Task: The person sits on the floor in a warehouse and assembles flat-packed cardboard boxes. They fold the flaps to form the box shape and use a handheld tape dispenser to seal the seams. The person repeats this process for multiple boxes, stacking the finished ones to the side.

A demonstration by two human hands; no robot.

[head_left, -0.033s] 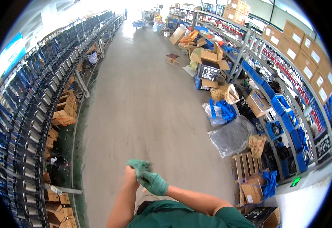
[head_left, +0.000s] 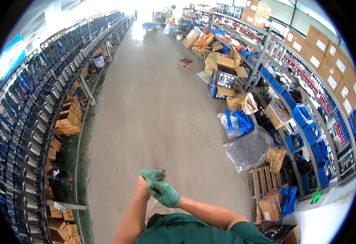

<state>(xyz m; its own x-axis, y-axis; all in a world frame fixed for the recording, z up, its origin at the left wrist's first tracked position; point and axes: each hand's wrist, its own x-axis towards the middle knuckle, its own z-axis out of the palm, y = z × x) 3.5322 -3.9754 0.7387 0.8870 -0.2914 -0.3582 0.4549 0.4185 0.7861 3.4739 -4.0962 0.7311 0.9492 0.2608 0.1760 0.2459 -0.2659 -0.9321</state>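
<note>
Both of my hands wear green knitted gloves and meet low in the middle of the head view, in front of my body. My left hand (head_left: pixel 151 175) has its wrist bare below the glove's cuff, and its fingers, darker at the tips, stretch toward the right. Against its lower edge, my right hand (head_left: pixel 166 195) is closed on the left glove (head_left: pixel 145 172) near the palm and cuff. The right fingertips are partly hidden behind that glove. Neither hand shows any tool.
A grey floor aisle (head_left: pixel 149 110) runs ahead. On the left stands a long rack (head_left: pixel 33 150) of metal parts, with cartons (head_left: pixel 69 121) beneath. Along the right are shelves with blue bins (head_left: pixel 308 132), a wooden pallet (head_left: pixel 263 179), plastic sheeting (head_left: pixel 249 150) and a small stool (head_left: pixel 185 64).
My hands stay together at nearly the same spot. The left fingers, smeared earlier, show a little more clearly and the right hand sits slightly higher.
</note>
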